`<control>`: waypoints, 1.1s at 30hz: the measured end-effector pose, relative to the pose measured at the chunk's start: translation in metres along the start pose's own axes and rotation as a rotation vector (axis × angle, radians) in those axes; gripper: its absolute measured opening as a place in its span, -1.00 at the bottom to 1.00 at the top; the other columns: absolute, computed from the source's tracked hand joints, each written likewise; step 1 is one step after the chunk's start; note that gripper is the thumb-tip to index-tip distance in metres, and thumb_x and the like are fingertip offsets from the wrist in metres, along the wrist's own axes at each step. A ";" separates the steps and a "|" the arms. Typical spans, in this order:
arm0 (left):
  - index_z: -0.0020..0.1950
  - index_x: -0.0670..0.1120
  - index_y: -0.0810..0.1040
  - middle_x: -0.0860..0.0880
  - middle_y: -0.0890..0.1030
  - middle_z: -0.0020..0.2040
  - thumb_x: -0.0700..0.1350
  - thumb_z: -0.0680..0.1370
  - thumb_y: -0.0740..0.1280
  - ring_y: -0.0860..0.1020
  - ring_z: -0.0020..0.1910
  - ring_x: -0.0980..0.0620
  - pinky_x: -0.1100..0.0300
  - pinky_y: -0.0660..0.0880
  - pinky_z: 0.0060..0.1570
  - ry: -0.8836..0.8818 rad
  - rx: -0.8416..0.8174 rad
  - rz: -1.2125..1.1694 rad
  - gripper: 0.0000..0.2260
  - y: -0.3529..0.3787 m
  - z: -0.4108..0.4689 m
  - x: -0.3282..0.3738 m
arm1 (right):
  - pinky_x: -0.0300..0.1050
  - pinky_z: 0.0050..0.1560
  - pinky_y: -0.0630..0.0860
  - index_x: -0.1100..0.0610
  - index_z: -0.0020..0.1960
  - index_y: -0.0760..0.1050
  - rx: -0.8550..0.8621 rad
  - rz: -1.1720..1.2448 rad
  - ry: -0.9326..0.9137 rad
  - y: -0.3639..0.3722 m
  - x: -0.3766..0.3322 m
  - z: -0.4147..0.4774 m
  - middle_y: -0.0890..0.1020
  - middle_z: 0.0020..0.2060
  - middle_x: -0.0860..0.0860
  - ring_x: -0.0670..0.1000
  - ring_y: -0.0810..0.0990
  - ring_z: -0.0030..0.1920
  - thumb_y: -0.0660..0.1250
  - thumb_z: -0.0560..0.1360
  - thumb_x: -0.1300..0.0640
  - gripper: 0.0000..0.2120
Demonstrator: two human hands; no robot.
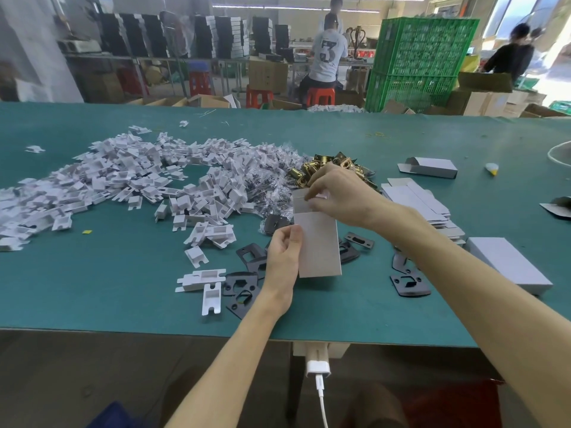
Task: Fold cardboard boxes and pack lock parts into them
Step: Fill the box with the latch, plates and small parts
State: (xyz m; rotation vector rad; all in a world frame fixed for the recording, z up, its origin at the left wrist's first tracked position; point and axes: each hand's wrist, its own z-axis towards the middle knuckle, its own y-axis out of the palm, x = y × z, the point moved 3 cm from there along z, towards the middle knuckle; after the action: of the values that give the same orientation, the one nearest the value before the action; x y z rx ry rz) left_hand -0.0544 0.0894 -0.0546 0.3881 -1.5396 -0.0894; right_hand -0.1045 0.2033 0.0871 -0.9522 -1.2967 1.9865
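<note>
Left hand (285,253) gripping the grey cardboard box (318,242) upright, right hand (336,193) pinching its top flap, black plates (409,284) scattered beneath.

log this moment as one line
step: folding box | left hand: holds box side | right hand: pinches top flap | nearby: black plates, brass latches, white inserts

A grey-shirted person (327,54) is sitting on a red plastic stool (319,95) beside stacked green plastic crates (423,63) behind the teal tabletop (123,288).
</note>
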 end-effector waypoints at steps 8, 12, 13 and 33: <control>0.29 -0.12 0.49 -0.10 0.63 0.15 0.15 0.64 0.27 0.58 0.11 -0.03 -0.18 0.55 0.24 0.019 -0.018 0.012 -0.61 0.000 -0.002 0.001 | 0.04 0.25 0.18 -0.03 0.11 0.67 0.003 -0.099 0.051 0.013 0.000 -0.001 0.58 0.21 -0.12 0.02 0.43 0.27 0.32 0.61 0.27 -0.75; 0.28 -0.11 0.49 -0.11 0.63 0.15 0.10 0.70 0.24 0.59 0.11 -0.03 -0.21 0.54 0.25 0.012 -0.007 0.025 -0.69 0.000 0.000 0.000 | 0.11 0.32 0.22 -0.01 0.07 0.71 0.039 -0.063 0.043 0.012 0.003 -0.001 0.56 0.34 -0.14 0.05 0.38 0.37 0.23 0.66 0.19 -0.72; 0.27 -0.11 0.49 -0.11 0.63 0.16 0.10 0.70 0.24 0.59 0.11 -0.03 -0.21 0.54 0.26 0.014 -0.009 0.030 -0.70 0.000 0.000 0.000 | 0.12 0.32 0.25 0.02 0.09 0.71 0.085 -0.043 0.043 0.009 0.005 -0.002 0.57 0.33 -0.10 0.06 0.41 0.36 0.21 0.66 0.23 -0.70; 0.37 -0.09 0.44 -0.02 0.64 0.26 -0.19 0.57 0.50 0.65 0.18 0.10 0.18 0.62 0.12 0.084 -0.112 0.157 -0.58 0.003 -0.002 -0.001 | 0.10 0.23 0.46 0.12 0.30 0.57 -0.080 -0.102 0.425 0.064 0.093 -0.067 0.56 0.17 0.16 0.23 0.48 0.23 0.29 0.65 0.08 -0.73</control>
State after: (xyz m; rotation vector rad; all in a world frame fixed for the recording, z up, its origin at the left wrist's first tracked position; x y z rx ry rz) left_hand -0.0531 0.0933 -0.0547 0.1791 -1.4701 -0.0356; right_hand -0.1094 0.2865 -0.0133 -1.2394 -1.1613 1.5546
